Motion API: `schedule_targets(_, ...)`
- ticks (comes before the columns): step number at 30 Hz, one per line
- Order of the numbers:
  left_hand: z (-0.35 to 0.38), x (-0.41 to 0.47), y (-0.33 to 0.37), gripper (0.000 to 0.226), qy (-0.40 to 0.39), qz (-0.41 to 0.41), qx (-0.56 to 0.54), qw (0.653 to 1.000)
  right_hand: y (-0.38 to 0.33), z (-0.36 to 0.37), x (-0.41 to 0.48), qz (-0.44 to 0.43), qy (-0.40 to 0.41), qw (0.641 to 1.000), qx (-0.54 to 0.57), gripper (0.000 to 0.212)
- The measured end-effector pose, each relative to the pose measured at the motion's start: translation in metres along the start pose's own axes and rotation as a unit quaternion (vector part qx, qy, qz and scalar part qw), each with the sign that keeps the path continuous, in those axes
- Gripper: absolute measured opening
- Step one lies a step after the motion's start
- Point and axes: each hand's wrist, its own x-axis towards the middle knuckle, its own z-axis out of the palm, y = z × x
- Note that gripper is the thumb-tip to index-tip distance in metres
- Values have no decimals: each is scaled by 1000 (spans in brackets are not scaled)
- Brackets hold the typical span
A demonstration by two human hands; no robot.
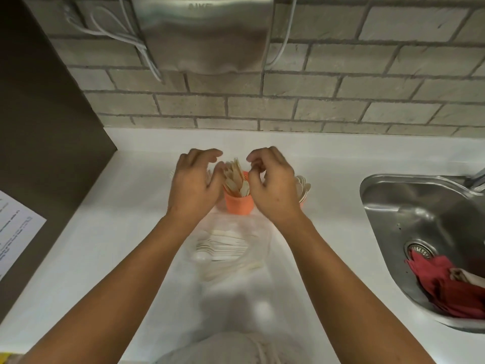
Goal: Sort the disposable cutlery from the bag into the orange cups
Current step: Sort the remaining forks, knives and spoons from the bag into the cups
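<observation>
An orange cup (238,204) stands on the white counter (110,232), packed with several pale wooden cutlery pieces (234,177) standing upright. My left hand (195,183) hovers at its left side with fingers loosely curled and nothing in them. My right hand (273,182) is at its right side, fingers curled near the cutlery tops; whether it pinches a piece is hidden. A second orange cup (302,204) with pale spoons (303,186) peeks out behind my right hand. A clear plastic bag (231,250) with more cutlery lies in front of the cups.
A steel sink (388,206) with a red cloth (451,287) is at the right. A brick wall with a steel dispenser (204,32) and cables rises behind the counter. A dark panel (39,127) with a paper sheet (15,229) borders the left.
</observation>
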Motion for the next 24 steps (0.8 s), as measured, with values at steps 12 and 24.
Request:
schedule_targets(12,-4,-139,-53,26,-149,-120,71,979,9,47,-122,96,-386,913,-94,19)
schedule_targets(24,-3,-161,-58,79,-285,-209,206,912,1,68,-143,60,-429,860,-270,44)
